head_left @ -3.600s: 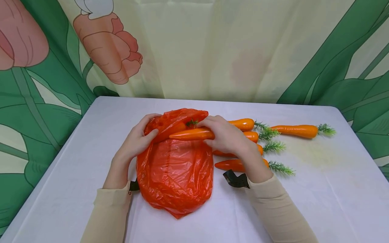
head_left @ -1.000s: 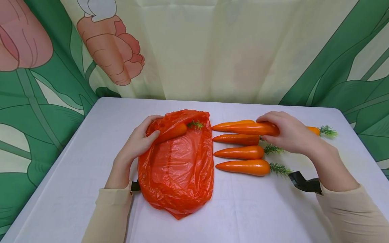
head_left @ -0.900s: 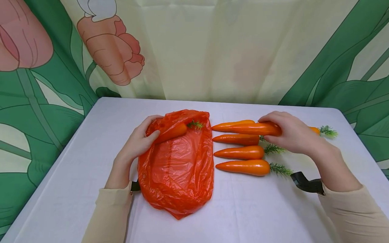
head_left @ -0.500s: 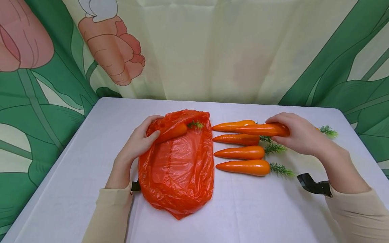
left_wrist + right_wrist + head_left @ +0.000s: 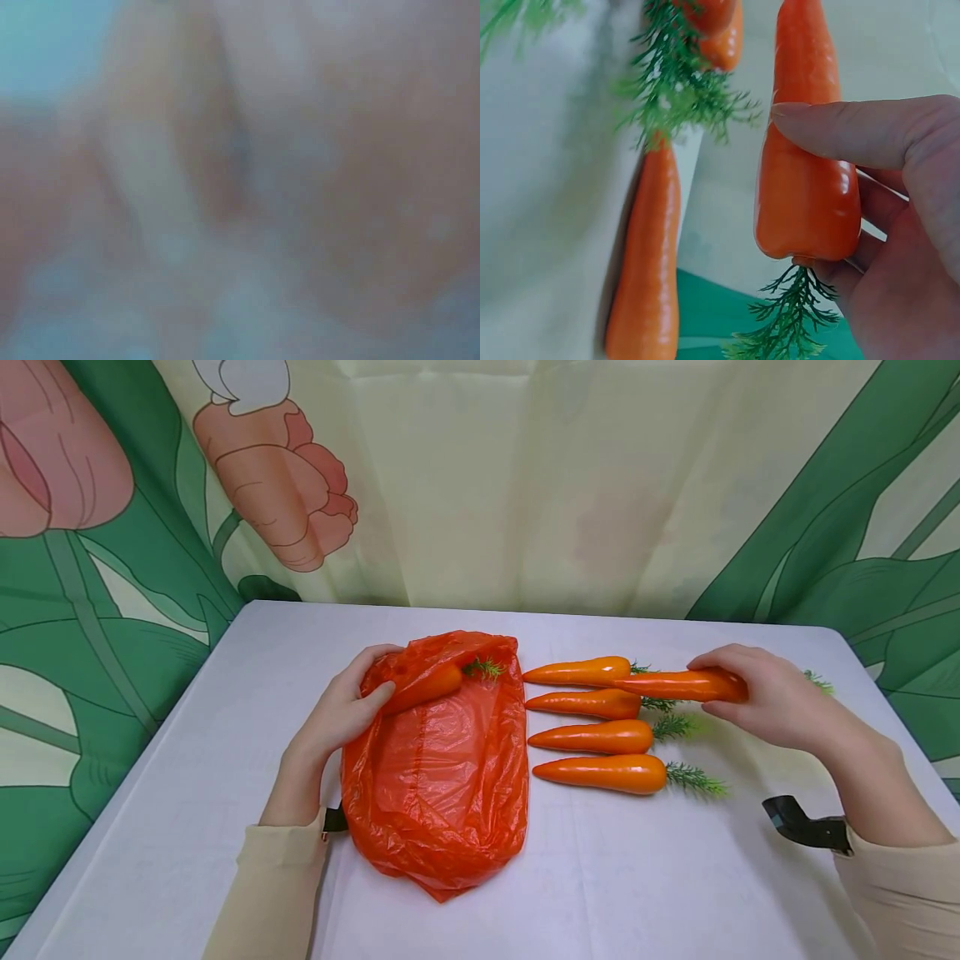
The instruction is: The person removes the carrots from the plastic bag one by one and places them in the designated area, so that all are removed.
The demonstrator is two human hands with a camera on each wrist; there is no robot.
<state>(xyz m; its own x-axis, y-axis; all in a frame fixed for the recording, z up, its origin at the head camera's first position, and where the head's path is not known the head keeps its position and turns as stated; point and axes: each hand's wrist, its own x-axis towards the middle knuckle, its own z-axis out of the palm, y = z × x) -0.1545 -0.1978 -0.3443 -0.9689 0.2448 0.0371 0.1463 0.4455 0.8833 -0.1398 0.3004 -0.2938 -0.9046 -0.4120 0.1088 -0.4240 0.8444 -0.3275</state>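
My left hand [image 5: 348, 702] holds the far-left edge of a red plastic bag [image 5: 435, 827], its thumb over the rim and the other fingers mostly hidden by the plastic. Inside the bag's mouth lies a carrot [image 5: 431, 685] with green leaves, partly covered. At the right, my right hand [image 5: 772, 697] grips a carrot [image 5: 810, 180] near its thick end, thumb across it, leaves hanging below in the right wrist view. This carrot's tip overlaps the rear carrot of the row in the head view. The left wrist view is too blurred to read.
Several carrots [image 5: 600, 774] lie in a row right of the bag, tips toward it. Another carrot [image 5: 649, 262] lies beyond the right hand, which hides most of it in the head view. White cloth [image 5: 645, 877] covers the table; a printed curtain [image 5: 525, 485] hangs behind.
My right hand has moved from the bag's mouth to the right, over the row, carrying the carrot along. The left hand and the bag stay in place.
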